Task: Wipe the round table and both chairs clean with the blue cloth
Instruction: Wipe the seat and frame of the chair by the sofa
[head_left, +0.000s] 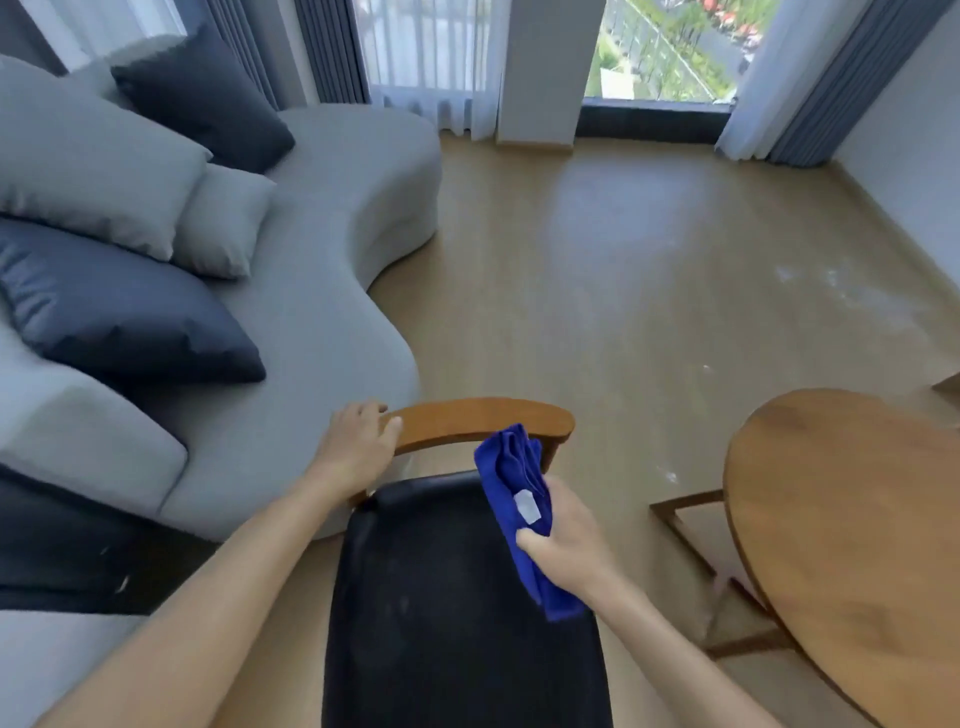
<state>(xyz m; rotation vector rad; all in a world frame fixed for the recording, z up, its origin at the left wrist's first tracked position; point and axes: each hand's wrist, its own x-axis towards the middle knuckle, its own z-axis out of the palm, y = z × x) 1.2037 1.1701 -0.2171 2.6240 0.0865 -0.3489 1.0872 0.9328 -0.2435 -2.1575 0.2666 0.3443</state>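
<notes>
At six o'clock, low in the head view: a chair (462, 597) with a black padded seat and a curved wooden backrest (483, 421) arching across the centre. Left hand (356, 441) at about nine o'clock of that backrest, fingers curled over its left end, thumb pressed along the near edge of the wood. Right hand (563, 540) above the seat's right side, at roughly three o'clock of the cushion, fingers and thumb clamped round a bunched blue cloth (519, 499) bearing a small white tag. Upper folds of the cloth standing just in front of the backrest's right end; whether touching the wood, cannot tell. Lower tail of the cloth hanging below the fist over the seat. At four o'clock of the frame, the round table (852, 545), wooden top cut off by the right edge, dark wooden base frame (696, 545) showing beneath it on the floor. At nine to eleven o'clock, a curved grey sofa (322, 291) just beside the chair, loaded with dark blue and pale grey cushions (124, 306). At twelve o'clock, sheer white curtains (431, 62) and a window (670, 47) onto greenery, grey drapes at either side. Pale wood floor (623, 270) between, with faint whitish scuffs toward two o'clock.
</notes>
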